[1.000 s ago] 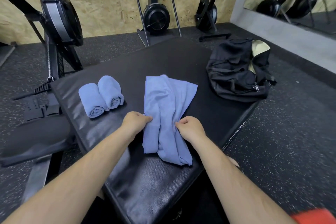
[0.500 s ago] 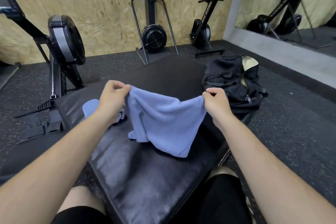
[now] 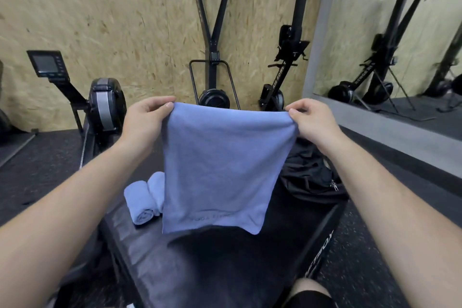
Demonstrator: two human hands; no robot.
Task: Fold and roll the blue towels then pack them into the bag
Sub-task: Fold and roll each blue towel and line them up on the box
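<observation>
Black padding covers the table (image 3: 200,270), so that a flat bed for folding is offered close to the knee (image 3: 310,292). Above it a blue towel (image 3: 220,170) is held clear of the surface and hangs flat with its lower hem free, presumably so that creases drop out and the edges can be squared before a fold is made. Its top corners are pinched, one in the grip of the left hand (image 3: 145,120) between thumb and fingertips, the other likewise in the right hand (image 3: 312,120), and the top edge is drawn taut between them. Just behind the towel on the left, two rolls (image 3: 140,197) lie touching side by side on the table, seemingly parked away from the working area until packing. To the right, partly hidden by towel and forearm, the bag (image 3: 307,177) is set within reach; whether it is open cannot be told. Farther off, rowers (image 3: 107,107) are stood against a chipboard wall (image 3: 125,20), with a mirror (image 3: 400,32) at the right.
</observation>
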